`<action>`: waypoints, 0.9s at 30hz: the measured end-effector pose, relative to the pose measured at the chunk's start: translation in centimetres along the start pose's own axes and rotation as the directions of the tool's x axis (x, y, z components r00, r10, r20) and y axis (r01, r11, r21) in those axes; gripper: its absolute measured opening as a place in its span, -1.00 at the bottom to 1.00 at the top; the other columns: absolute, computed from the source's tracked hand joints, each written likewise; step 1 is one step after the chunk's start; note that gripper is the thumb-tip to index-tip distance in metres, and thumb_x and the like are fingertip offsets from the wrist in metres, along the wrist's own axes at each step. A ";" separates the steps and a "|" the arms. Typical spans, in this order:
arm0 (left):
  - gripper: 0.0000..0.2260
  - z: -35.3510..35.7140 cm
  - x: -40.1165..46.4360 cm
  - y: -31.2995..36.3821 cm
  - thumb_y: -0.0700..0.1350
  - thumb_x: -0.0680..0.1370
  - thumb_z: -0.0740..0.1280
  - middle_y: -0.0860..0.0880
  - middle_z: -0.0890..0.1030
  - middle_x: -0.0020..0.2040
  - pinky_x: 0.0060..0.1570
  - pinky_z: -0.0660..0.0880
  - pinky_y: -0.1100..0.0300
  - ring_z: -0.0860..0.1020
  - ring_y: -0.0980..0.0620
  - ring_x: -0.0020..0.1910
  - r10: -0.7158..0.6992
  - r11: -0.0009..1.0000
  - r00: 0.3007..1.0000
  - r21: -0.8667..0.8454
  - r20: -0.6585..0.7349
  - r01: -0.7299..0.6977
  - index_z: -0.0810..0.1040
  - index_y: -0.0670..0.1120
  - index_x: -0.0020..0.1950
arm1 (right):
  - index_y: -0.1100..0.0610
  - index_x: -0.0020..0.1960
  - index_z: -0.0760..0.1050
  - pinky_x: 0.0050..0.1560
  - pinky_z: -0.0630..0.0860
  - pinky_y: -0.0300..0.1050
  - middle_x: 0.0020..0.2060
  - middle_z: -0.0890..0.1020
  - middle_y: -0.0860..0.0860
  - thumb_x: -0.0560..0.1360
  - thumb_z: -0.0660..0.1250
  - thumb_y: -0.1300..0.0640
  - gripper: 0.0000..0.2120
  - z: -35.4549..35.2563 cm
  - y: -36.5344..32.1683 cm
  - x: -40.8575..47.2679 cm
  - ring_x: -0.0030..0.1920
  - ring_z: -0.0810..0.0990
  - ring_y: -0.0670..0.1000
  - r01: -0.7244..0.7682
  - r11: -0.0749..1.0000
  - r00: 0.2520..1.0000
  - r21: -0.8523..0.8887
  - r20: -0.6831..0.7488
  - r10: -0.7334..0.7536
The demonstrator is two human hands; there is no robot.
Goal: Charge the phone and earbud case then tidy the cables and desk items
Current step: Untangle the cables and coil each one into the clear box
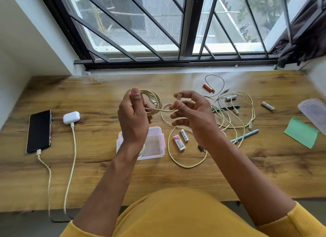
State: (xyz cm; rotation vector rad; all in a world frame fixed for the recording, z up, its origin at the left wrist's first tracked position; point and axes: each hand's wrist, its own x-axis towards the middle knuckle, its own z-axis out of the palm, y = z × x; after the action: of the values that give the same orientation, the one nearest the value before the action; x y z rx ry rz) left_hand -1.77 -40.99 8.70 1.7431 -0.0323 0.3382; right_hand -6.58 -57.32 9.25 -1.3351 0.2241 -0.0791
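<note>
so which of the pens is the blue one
The blue pen lying nearest the person, right of the right hand; the other pen farther back is dark with green ends.

Wood-grain surface (88, 175) looking matt; phone (39, 131) screen showing glossy black; earbud case (71, 117) shining smooth white plastic; box (155, 145) appearing clear plastic; cable (187, 163) looking braided.

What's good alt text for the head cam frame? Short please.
A person's left hand grips a coiled cream cable above a wooden desk while the right hand pinches its plug end. At left, a phone and white earbud case lie plugged into cables; an open plastic box, loose cables, batteries and pens lie right.
</note>
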 end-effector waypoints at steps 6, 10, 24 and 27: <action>-0.62 0.7 -0.8 0.6 0.03 0.80 0.09 0.02 0.61 -0.34 -0.42 0.53 0.07 0.57 0.02 -0.42 0.038 0.998 0.990 -0.053 0.139 -0.031 0.49 0.08 -0.19 | 0.31 0.27 0.58 -0.17 0.71 0.01 -0.12 0.65 0.27 0.61 0.38 0.39 -0.76 0.5 -0.1 0.5 -0.15 0.65 0.20 -0.091 0.990 0.991 -0.110 0.090 0.101; -0.60 0.9 -0.7 0.2 0.06 0.80 0.09 0.05 0.63 -0.34 -0.53 0.49 0.17 0.57 0.09 -0.47 -0.014 1.000 0.983 -0.008 0.185 0.016 0.50 -0.05 -0.14 | 0.33 0.23 0.64 -0.06 0.68 0.04 -0.08 0.69 0.35 0.59 0.39 0.43 -0.77 1.1 -0.7 0.7 -0.12 0.63 0.18 0.000 0.968 0.984 -0.251 0.173 0.045; -0.59 0.8 -0.4 -0.3 0.11 0.78 0.10 0.06 0.57 -0.40 -0.33 0.54 0.01 0.57 0.07 -0.46 -0.130 0.972 0.981 0.216 0.143 0.097 0.44 0.04 -0.22 | 0.30 0.25 0.49 -0.04 0.56 0.15 -0.08 0.72 0.25 0.48 0.47 0.48 -0.62 0.6 -0.6 0.6 -0.10 0.61 0.12 0.069 0.979 0.984 -0.193 0.173 -0.035; -0.59 0.8 -0.4 -0.5 0.11 0.78 0.10 0.09 0.60 -0.39 -0.32 0.47 0.24 0.60 0.19 -0.38 -0.086 0.961 0.991 0.271 0.105 0.054 0.44 0.07 -0.23 | 0.29 0.27 0.39 -0.01 0.62 0.07 -0.09 0.68 0.26 0.54 0.29 0.58 -0.63 0.5 -0.4 0.5 -0.13 0.65 0.16 0.036 0.999 0.975 -0.024 0.218 -0.030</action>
State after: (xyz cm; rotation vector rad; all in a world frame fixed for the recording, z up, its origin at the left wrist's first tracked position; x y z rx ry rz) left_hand -1.85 -41.75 8.03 2.0260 -0.0083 0.1953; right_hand -5.98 -56.99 9.64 -1.3638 0.0170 0.0426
